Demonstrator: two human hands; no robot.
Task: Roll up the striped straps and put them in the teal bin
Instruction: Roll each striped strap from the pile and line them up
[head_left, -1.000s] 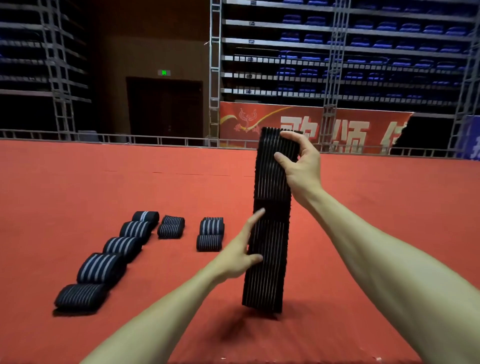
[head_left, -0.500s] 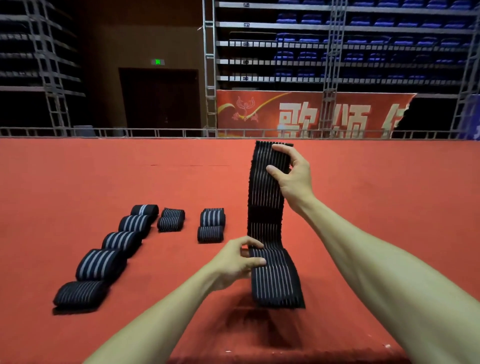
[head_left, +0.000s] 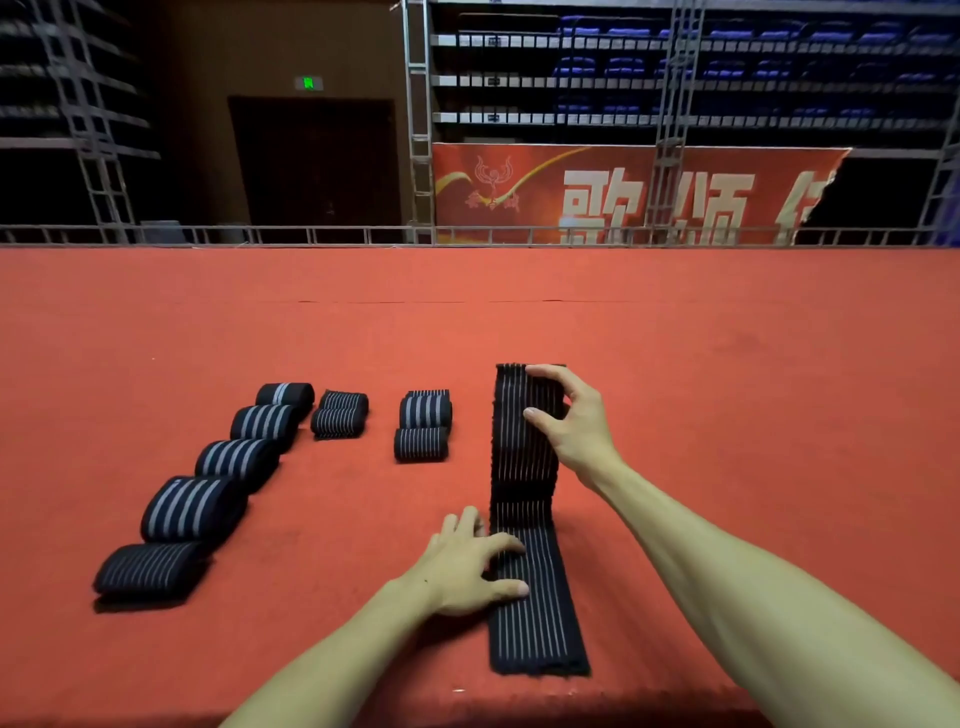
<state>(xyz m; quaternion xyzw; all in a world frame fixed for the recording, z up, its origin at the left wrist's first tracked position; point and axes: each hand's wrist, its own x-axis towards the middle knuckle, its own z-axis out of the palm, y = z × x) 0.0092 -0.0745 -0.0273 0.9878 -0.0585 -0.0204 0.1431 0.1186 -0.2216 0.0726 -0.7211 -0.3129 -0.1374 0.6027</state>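
Ribbed striped elastic strap (head_left: 524, 457), half flat

The long black ribbed elastic-cloth strap with thin pale stripes (head_left: 535, 597) looks matt and ridged. The red felt-like carpet surface (head_left: 727, 364) is matt too, kinda fuzzy. The grey metal truss column (head_left: 418, 130) has a dull sheen.
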